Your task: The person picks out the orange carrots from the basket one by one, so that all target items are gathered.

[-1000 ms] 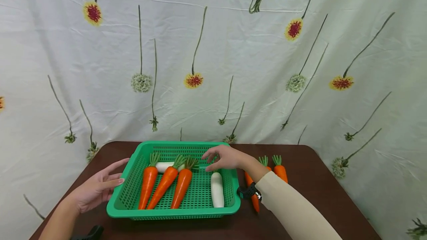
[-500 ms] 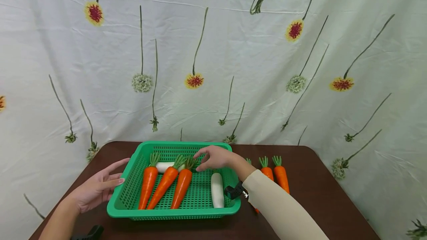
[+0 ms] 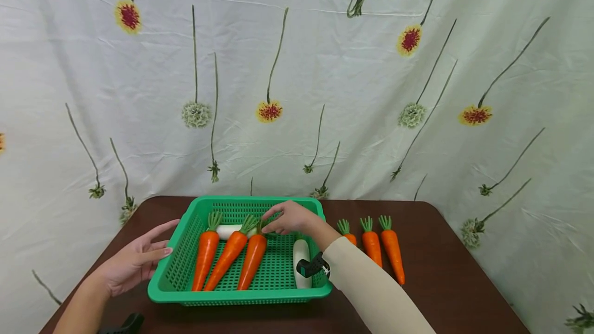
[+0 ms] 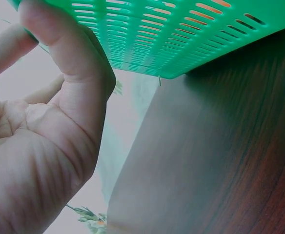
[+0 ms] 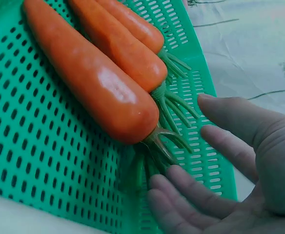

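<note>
A green plastic basket (image 3: 232, 297) holds three orange carrots side by side: left (image 3: 205, 261), middle (image 3: 227, 261) and right (image 3: 252, 262). Behind them a white radish (image 3: 227, 231) lies crosswise, partly hidden. Another white radish (image 3: 301, 254) lies at the basket's right side, partly covered by the wrist strap. My left hand (image 3: 136, 262) holds the basket's left rim, thumb on the rim. Over the basket, my right hand (image 3: 290, 218) reaches to the green top (image 5: 174, 141) of the right carrot, thumb and fingers apart around it. Whether a fingertip touches the leaves I cannot tell.
On the dark brown table (image 3: 431, 272), three more carrots lie in a row right of the basket: near (image 3: 349, 238), middle (image 3: 372, 246) and far right (image 3: 392, 256). My right forearm partly covers the near one. A flower-print cloth (image 3: 297, 66) hangs behind the table.
My right hand has moved left across the basket, from above the right-hand radish to the right carrot's leaves. The carrots on the table show more. My left hand has stayed at the rim.
</note>
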`<state>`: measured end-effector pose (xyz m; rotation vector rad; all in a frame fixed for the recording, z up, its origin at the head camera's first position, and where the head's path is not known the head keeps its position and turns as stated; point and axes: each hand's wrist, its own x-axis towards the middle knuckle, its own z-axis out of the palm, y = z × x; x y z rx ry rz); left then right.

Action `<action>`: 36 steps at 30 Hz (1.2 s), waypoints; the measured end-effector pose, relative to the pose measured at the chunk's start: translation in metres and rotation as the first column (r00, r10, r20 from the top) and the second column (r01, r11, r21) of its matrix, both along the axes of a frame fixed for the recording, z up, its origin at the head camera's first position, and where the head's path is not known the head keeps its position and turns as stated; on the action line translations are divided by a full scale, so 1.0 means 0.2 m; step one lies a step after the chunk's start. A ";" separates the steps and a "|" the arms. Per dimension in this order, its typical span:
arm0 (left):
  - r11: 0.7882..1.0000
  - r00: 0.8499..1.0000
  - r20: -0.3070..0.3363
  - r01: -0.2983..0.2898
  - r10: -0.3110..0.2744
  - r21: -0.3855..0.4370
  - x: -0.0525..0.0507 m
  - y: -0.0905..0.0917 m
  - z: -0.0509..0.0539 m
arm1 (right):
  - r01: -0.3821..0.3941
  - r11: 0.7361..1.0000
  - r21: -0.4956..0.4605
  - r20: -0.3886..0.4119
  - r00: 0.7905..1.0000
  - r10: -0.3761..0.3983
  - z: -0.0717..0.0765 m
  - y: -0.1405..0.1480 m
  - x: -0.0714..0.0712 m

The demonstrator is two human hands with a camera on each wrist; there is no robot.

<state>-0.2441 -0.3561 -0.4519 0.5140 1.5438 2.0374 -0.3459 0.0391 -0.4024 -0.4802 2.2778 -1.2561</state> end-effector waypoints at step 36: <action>1.000 1.000 0.005 0.004 -0.004 0.017 0.00 0.00 0.01 | -0.053 0.998 0.031 0.225 0.973 0.045 -0.08 -0.14 0.06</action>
